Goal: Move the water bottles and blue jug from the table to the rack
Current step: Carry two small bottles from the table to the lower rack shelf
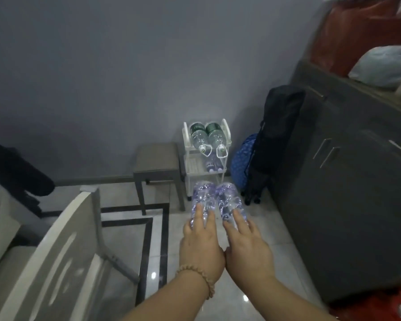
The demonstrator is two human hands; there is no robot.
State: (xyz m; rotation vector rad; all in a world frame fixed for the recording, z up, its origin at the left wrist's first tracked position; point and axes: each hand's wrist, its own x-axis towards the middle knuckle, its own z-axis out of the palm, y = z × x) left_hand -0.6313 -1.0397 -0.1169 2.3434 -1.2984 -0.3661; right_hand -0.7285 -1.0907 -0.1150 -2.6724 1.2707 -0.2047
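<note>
Dark cabinet (347, 181) along the right; grey wall behind; pale chair (56, 262) at lower left; grey stool (158, 163) just left of the white rack (187, 158), which stands on the floor against the wall. A black bag (278, 135) and a blue dotted bag (243, 163) lean between rack and cabinet. The rack's top tier holds two green-labelled bottles (206, 137) lying side by side, caps toward the viewer; the middle tier holds smaller bottles (212, 164) at its right edge, its left part free. The left hand (200, 246) and right hand (247, 247), held close together, each have fingers (198, 213) wrapped over one clear bottle (203, 200), (229, 200), carried lengthwise above the floor, short of the rack. The blue jug is not in view. Probable risks: the smooth bottles, gripped only at the near end, may tip or slip; a bottle laid on a tier may roll against its neighbours. The stool and bags narrow the approach from either side.
</note>
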